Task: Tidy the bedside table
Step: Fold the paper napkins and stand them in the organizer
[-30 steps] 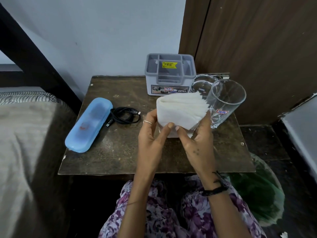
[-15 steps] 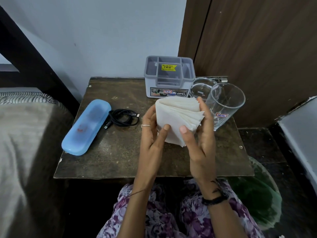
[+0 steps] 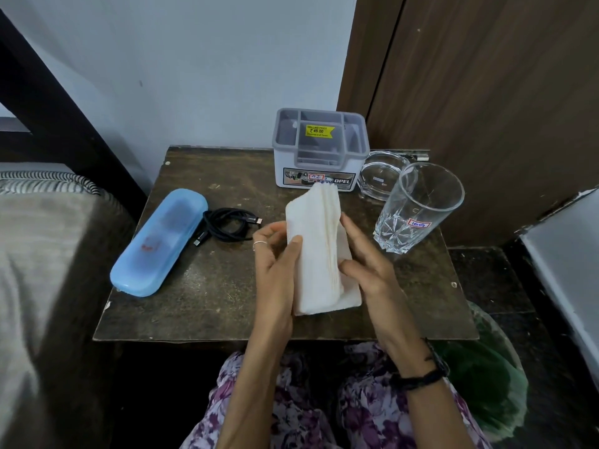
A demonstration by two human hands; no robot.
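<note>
Pinching a stack of white napkins [image 3: 319, 251] from both sides, the fingers [image 3: 353, 230] of the right hand [image 3: 369, 270] curl round its right edge while the left hand [image 3: 275, 254] grips the left edge, thumb laid across the front. The stack is held on edge just above the bench [image 3: 207, 286], near its middle. Behind it stands a grey organiser [image 3: 321, 149]; to the right, a glass [image 3: 418, 205] with a glass bowl [image 3: 381, 173] behind — to the left, a coiled black cable [image 3: 227, 225] touching a blue case [image 3: 160, 243].
</note>
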